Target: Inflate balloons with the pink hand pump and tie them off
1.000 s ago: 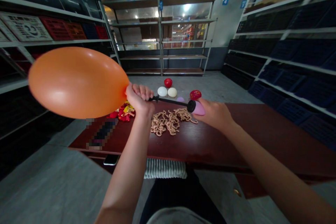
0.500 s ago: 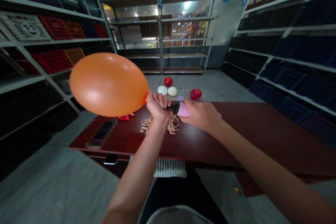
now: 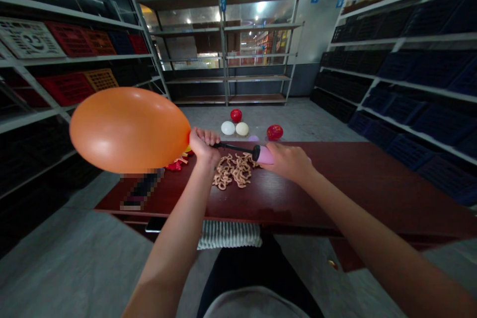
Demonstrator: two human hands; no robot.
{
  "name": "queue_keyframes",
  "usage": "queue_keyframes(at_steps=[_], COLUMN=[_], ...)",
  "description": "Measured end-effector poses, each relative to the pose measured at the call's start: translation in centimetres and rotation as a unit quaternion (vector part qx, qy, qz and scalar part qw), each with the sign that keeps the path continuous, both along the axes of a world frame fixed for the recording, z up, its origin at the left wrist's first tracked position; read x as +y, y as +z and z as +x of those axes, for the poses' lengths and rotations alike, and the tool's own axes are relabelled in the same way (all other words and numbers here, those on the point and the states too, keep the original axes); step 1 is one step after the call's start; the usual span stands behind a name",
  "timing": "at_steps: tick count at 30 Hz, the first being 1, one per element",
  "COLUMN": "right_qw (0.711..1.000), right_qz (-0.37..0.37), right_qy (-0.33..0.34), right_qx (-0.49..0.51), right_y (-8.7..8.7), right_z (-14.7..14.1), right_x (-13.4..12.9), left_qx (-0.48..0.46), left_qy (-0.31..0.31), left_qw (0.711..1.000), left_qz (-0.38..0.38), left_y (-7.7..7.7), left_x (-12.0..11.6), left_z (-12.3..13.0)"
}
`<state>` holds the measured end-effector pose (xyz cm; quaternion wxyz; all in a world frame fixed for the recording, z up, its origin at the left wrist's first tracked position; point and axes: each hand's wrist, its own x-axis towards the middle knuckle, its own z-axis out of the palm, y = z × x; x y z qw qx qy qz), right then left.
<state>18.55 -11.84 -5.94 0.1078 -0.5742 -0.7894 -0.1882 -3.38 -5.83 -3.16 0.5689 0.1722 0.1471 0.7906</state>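
Note:
A large, inflated orange balloon [image 3: 128, 129] stretches out to the left of my left hand [image 3: 204, 144]. That hand is closed around the balloon's neck and the black nozzle end of a hand pump. My right hand [image 3: 288, 161] wraps around the pump's pink body [image 3: 265, 155]. Between the two hands the pump's thin black rod [image 3: 236, 147] shows, pulled out at length. Below the rod, a loose heap of tan, curled, string-like pieces [image 3: 234, 171] lies on the dark red table [image 3: 298, 198]. The balloon's mouth is hidden in my left fingers.
Red and yellow uninflated balloons [image 3: 177, 164] lie at the table's left, near a pixelated dark item [image 3: 143, 189]. Beyond the table on the floor are white [image 3: 228, 128], cream [image 3: 242, 129] and red balloons [image 3: 275, 132]. Shelves with crates [image 3: 70, 39] line the sides. A striped cloth [image 3: 231, 235] hangs at the front edge.
My left hand and the orange balloon have moved left, away from my right hand. The pump has lengthened, so its black rod now shows. More of the tan heap is visible.

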Motion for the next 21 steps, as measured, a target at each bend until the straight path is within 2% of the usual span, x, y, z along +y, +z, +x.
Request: queue_keyframes(at_steps=[5, 10, 15, 21], right_qw=[1.000, 1.000, 1.000, 1.000], right_qz=[-0.017, -0.023, -0.026, -0.023], right_qy=[0.017, 0.007, -0.013, 0.008], right_qx=[-0.006, 0.009, 0.008, 0.020], right_y=[-0.8, -0.6, 0.7, 2.5], right_z=[2.1, 1.3, 0.4, -3.2], right_x=[-0.8, -0.7, -0.4, -0.5], left_qx=[0.006, 0.010, -0.022, -0.035], left_qy=[0.002, 0.041, 0.089, 0.068], left_qw=[1.000, 0.999, 0.996, 0.997], left_qz=[-0.007, 0.005, 0.005, 0.025], left_y=[-0.3, 0.3, 0.8, 0.2], left_x=[-0.7, -1.9, -2.6, -2.8], left_z=[-2.2, -2.5, -1.5, 2.0])
